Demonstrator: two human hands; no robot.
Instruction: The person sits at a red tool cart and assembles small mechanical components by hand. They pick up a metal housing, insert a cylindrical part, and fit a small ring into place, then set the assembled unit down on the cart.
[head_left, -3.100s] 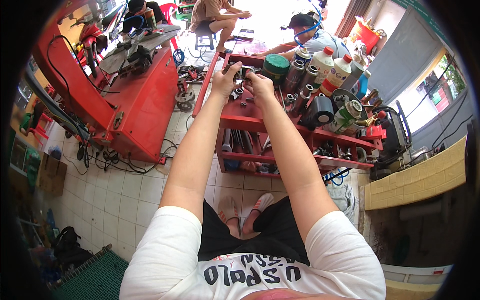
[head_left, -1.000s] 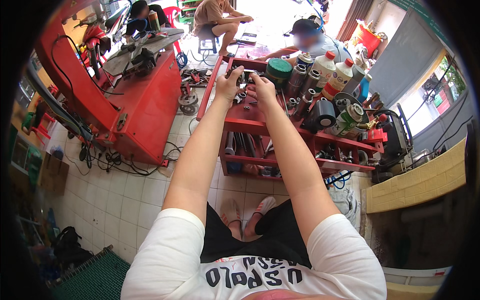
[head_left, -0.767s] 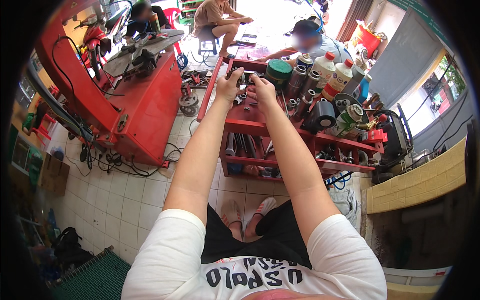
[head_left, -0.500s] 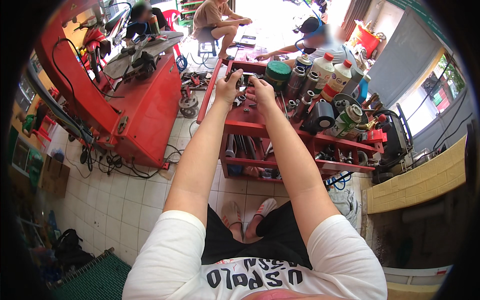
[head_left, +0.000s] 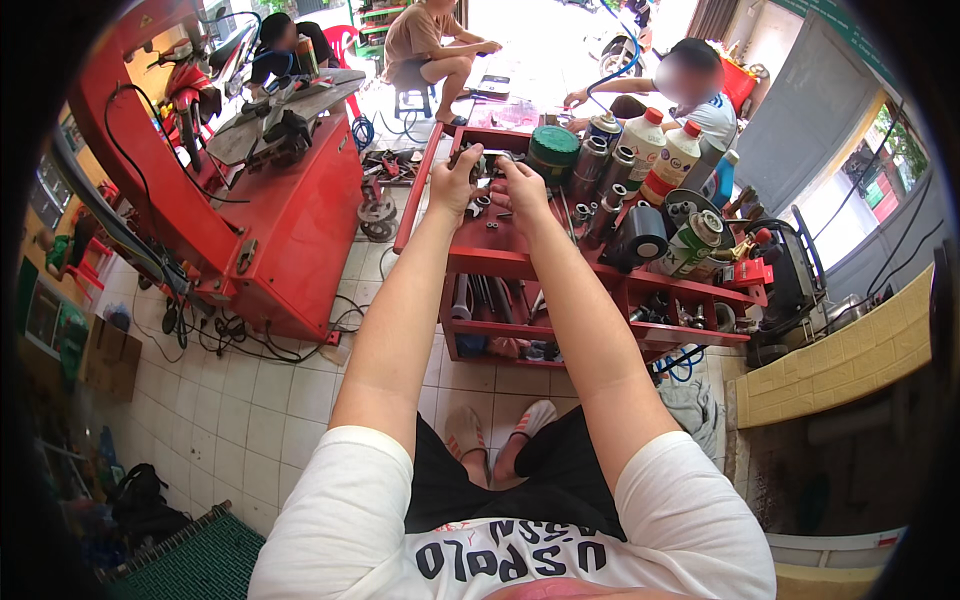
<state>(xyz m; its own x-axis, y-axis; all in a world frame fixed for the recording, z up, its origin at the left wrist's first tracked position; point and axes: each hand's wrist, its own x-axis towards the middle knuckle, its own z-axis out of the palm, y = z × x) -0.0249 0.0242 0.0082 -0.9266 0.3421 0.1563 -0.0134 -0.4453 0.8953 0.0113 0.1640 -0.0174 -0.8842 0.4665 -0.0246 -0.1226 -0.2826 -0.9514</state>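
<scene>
Both my arms stretch out over the top tray of a red tool cart (head_left: 490, 262). Between the fingertips of my left hand (head_left: 455, 186) and my right hand (head_left: 524, 186) is a small dark part with a pale metallic bit; its kind is too small to tell. Both hands are closed, thumbs uppermost. Below them a few small metal pieces and a wrench end (head_left: 482, 203) lie in the tray. Close beyond my right hand stands a green round tub (head_left: 554, 150), beside metal cylinders (head_left: 588, 164) and a spray can (head_left: 605, 127).
White bottles with red caps (head_left: 670, 165) crowd the cart's right side. Left stands a red lift-like machine (head_left: 285, 230), with black cables (head_left: 250, 335) on the tiles. Beyond the cart are a person on a stool (head_left: 425, 50) and another person bending (head_left: 700, 100). A grey door stands right.
The person behind the cart has shifted right and sits more upright, arm still reaching left. My hands stay almost in place around the small part; the view has tilted slightly.
</scene>
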